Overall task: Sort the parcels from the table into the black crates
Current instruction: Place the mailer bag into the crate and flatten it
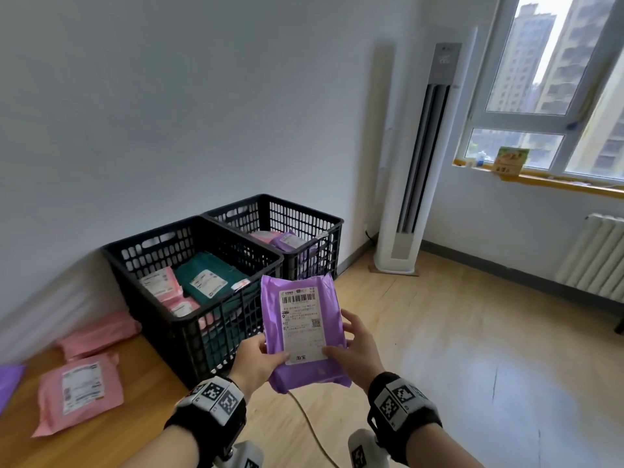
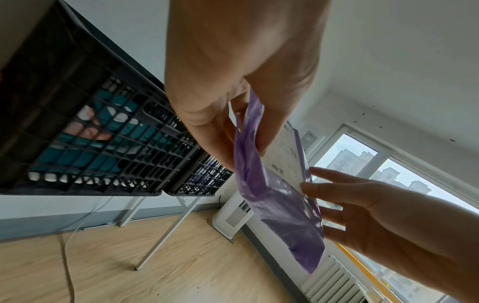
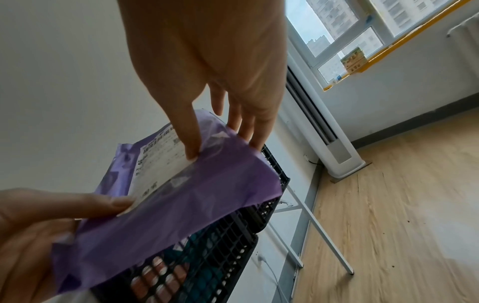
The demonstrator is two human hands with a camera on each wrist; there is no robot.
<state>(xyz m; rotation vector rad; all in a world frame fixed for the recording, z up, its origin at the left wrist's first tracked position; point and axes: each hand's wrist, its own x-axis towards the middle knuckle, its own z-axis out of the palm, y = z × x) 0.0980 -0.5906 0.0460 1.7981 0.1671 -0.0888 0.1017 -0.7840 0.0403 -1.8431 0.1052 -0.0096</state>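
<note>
I hold a purple parcel [image 1: 301,327] with a white shipping label in both hands, above the floor just off the table edge. My left hand [image 1: 265,359] pinches its lower left corner, thumb on the label. My right hand [image 1: 351,342] pinches the lower right edge, thumb on top and fingers behind, as the right wrist view shows on the parcel [image 3: 181,209]. The near black crate [image 1: 189,339] holds green and pink parcels. The far black crate [image 1: 304,208] holds purple and pink ones. Two pink parcels [image 1: 81,390] lie on the table at left.
Both crates stand on the wooden table [image 1: 135,417], against the wall. A purple parcel corner [image 1: 10,380] shows at the left edge. A tall white air conditioner [image 1: 412,197] stands beyond the far crate, a radiator [image 1: 597,258] under the window. A cable [image 1: 310,430] crosses the wooden floor.
</note>
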